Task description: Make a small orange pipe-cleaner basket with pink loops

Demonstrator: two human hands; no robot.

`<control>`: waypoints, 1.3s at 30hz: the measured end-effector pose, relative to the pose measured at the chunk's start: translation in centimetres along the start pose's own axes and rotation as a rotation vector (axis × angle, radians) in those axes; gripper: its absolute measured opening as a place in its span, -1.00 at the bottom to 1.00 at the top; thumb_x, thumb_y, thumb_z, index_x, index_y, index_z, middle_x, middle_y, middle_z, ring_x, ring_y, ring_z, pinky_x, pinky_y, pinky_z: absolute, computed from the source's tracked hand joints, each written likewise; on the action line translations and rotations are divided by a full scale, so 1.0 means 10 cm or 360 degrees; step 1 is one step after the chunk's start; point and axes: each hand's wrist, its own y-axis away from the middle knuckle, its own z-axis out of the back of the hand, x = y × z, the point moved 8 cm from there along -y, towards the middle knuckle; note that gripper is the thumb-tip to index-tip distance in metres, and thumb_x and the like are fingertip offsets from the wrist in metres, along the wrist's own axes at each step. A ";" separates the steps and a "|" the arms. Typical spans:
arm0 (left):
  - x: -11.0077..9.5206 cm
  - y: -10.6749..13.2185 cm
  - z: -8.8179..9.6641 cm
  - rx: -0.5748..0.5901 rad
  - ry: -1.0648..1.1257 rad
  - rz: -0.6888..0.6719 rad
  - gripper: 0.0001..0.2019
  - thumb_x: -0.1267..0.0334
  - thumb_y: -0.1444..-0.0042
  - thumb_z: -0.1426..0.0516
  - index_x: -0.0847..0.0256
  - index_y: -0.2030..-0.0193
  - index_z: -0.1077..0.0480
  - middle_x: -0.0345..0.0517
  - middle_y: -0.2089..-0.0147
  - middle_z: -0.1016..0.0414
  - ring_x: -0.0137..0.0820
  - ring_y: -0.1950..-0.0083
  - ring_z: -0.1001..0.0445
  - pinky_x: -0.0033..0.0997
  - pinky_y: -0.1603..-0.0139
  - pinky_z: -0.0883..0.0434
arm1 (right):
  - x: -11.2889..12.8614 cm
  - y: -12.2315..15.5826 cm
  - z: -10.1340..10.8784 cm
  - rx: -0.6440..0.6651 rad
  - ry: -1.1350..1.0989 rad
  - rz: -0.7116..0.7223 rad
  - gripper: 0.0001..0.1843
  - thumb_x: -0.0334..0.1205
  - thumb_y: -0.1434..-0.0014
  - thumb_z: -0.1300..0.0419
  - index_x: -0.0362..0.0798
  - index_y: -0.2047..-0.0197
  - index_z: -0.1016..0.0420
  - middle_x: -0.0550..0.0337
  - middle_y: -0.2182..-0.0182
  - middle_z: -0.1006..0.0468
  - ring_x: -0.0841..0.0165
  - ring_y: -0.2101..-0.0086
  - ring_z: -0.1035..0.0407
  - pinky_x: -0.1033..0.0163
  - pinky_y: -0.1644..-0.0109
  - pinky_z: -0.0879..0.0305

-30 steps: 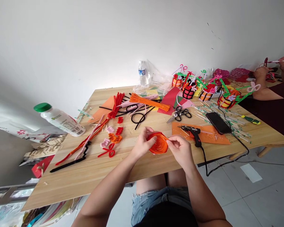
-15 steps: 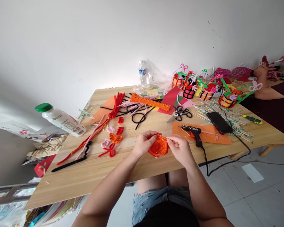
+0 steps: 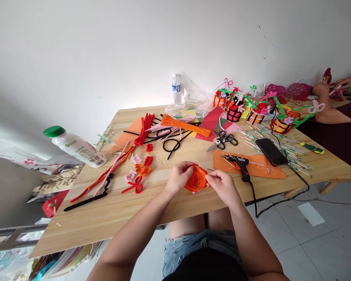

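Note:
Between my hands, above the table's front edge, is an orange coiled pipe-cleaner disc (image 3: 198, 178) with some red at its rim. My left hand (image 3: 179, 177) is closed on its left side, thumb on top. At its right edge, my right hand (image 3: 220, 185) pinches the rim between thumb and fingers. To the left lie a red pipe-cleaner bow (image 3: 136, 185), an orange curled piece (image 3: 143, 170) and small pink and red curled pieces. A black hot glue gun (image 3: 239, 164) rests on an orange sheet (image 3: 269, 169) to the right.
Behind my hands lie scissors (image 3: 221, 140) and an orange pipe-cleaner bundle (image 3: 185, 125). Several small flower baskets (image 3: 234, 113) stand at the back right. A phone (image 3: 271, 151) lies on paper straws. A white bottle (image 3: 76, 147) stands left. At far right, a co-worker's hands (image 3: 321, 89) hold craft pieces.
The disc has turned slightly in my hands, and my right fingers have shifted a little down its rim. The co-worker's hands have moved closer together.

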 end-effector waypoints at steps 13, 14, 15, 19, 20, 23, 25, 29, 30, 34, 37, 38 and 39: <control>-0.09 0.04 -0.05 0.0087 0.0107 -0.0026 -0.74 0.17 0.09 -0.26 0.30 0.29 -0.48 0.03 0.23 -0.60 -0.35 0.27 -0.53 -0.38 0.21 -0.43 | -0.18 -0.08 0.01 -0.0204 -0.0204 -0.0166 -0.85 -0.20 0.26 -0.32 -0.06 0.64 -0.44 0.25 0.63 -0.50 0.41 0.53 -0.34 0.29 0.40 -0.25; -0.09 0.04 -0.05 0.0085 0.0114 -0.0019 -0.74 0.16 0.10 -0.27 0.30 0.31 -0.48 0.02 0.24 -0.60 -0.35 0.28 -0.53 -0.38 0.22 -0.43 | -0.17 -0.08 0.00 -0.0202 -0.0205 -0.0169 -0.86 -0.21 0.26 -0.31 -0.05 0.65 -0.44 0.24 0.61 -0.51 0.40 0.51 -0.35 0.30 0.39 -0.25; -0.08 0.04 -0.05 0.0086 0.0119 -0.0010 -0.73 0.15 0.11 -0.28 0.30 0.32 -0.48 0.02 0.25 -0.60 -0.36 0.29 -0.53 -0.39 0.23 -0.43 | -0.17 -0.08 0.00 -0.0197 -0.0212 -0.0170 -0.86 -0.21 0.27 -0.31 -0.05 0.66 -0.43 0.24 0.59 -0.52 0.40 0.49 -0.35 0.30 0.38 -0.24; -0.02 0.02 -0.08 0.0102 0.0133 0.0017 -0.72 0.14 0.12 -0.29 0.31 0.32 -0.48 0.01 0.26 -0.60 -0.36 0.30 -0.53 -0.39 0.24 -0.43 | -0.18 -0.09 -0.01 -0.0189 -0.0240 -0.0179 -0.84 -0.22 0.28 -0.30 -0.04 0.70 -0.40 0.26 0.60 -0.49 0.41 0.50 -0.33 0.29 0.38 -0.22; -0.01 0.02 -0.08 0.0103 0.0138 0.0019 -0.72 0.14 0.13 -0.29 0.31 0.32 -0.48 0.01 0.27 -0.60 -0.36 0.30 -0.53 -0.38 0.24 -0.43 | -0.19 -0.09 -0.01 -0.0185 -0.0243 -0.0188 -0.84 -0.22 0.28 -0.30 -0.04 0.70 -0.39 0.26 0.62 -0.48 0.41 0.52 -0.32 0.29 0.39 -0.21; 0.01 0.01 -0.07 0.0095 0.0154 0.0031 -0.73 0.16 0.13 -0.28 0.30 0.33 -0.46 0.00 0.27 -0.59 -0.36 0.29 -0.52 -0.37 0.22 -0.42 | -0.23 -0.10 -0.01 -0.0162 -0.0266 -0.0227 -0.84 -0.21 0.28 -0.31 -0.05 0.68 -0.40 0.25 0.62 -0.49 0.42 0.54 -0.30 0.29 0.42 -0.19; 0.01 0.01 -0.04 0.0095 0.0144 0.0062 -0.77 0.20 0.14 -0.28 0.28 0.35 -0.44 -0.03 0.29 -0.58 -0.37 0.29 -0.52 -0.37 0.22 -0.42 | -0.25 -0.11 -0.01 -0.0146 -0.0276 -0.0240 -0.83 -0.20 0.28 -0.32 -0.05 0.66 -0.41 0.25 0.61 -0.50 0.42 0.54 -0.30 0.29 0.41 -0.19; -0.04 0.02 -0.02 0.0209 0.0026 0.0123 -0.75 0.26 0.13 -0.24 0.26 0.26 -0.44 -0.09 0.29 -0.54 -0.39 0.30 -0.48 -0.41 0.27 -0.39 | -0.21 -0.18 -0.04 -0.0062 -0.0222 -0.0195 -0.81 -0.18 0.29 -0.35 -0.05 0.63 -0.43 0.28 0.61 -0.49 0.42 0.51 -0.31 0.29 0.37 -0.22; -0.07 0.03 -0.03 0.0285 -0.0036 0.0111 -0.71 0.25 0.11 -0.23 0.26 0.19 -0.45 -0.08 0.25 -0.53 -0.38 0.29 -0.48 -0.40 0.27 -0.39 | -0.19 -0.20 -0.06 -0.0031 -0.0197 -0.0177 -0.80 -0.18 0.29 -0.35 -0.06 0.62 -0.43 0.29 0.61 -0.48 0.42 0.51 -0.32 0.30 0.37 -0.22; -0.26 0.08 -0.13 0.0541 -0.0357 -0.0176 -0.72 0.21 0.02 -0.22 0.24 0.15 -0.52 0.00 0.13 -0.49 -0.31 0.13 -0.46 -0.35 0.08 -0.37 | -0.08 -0.28 -0.19 0.0113 -0.0110 -0.0083 -0.80 -0.16 0.25 -0.37 -0.06 0.61 -0.46 0.30 0.60 -0.49 0.43 0.51 -0.33 0.31 0.37 -0.24; -0.30 0.07 -0.12 0.0482 -0.0412 -0.0286 -0.80 0.16 -0.03 -0.20 0.23 0.28 -0.55 -0.02 0.19 -0.49 -0.33 0.14 -0.44 -0.37 0.05 -0.35 | -0.03 -0.29 -0.22 0.0177 -0.0076 -0.0020 -0.79 -0.11 0.21 -0.37 -0.06 0.56 -0.50 0.27 0.57 -0.53 0.40 0.48 -0.37 0.29 0.34 -0.29; -0.28 0.05 -0.11 0.0458 -0.0396 -0.0270 -0.80 0.14 -0.03 -0.20 0.23 0.30 -0.54 -0.03 0.21 -0.49 -0.34 0.17 -0.44 -0.38 0.08 -0.36 | -0.03 -0.28 -0.21 0.0176 -0.0071 0.0002 -0.77 -0.09 0.19 -0.37 -0.06 0.54 -0.51 0.25 0.55 -0.54 0.38 0.46 -0.39 0.27 0.32 -0.32; -0.26 0.04 -0.11 0.0442 -0.0373 -0.0250 -0.80 0.14 -0.02 -0.21 0.23 0.32 -0.53 -0.04 0.23 -0.49 -0.36 0.19 -0.44 -0.39 0.11 -0.36 | -0.03 -0.27 -0.19 0.0162 -0.0070 0.0030 -0.75 -0.06 0.17 -0.37 -0.06 0.51 -0.53 0.23 0.53 -0.55 0.35 0.44 -0.41 0.26 0.29 -0.34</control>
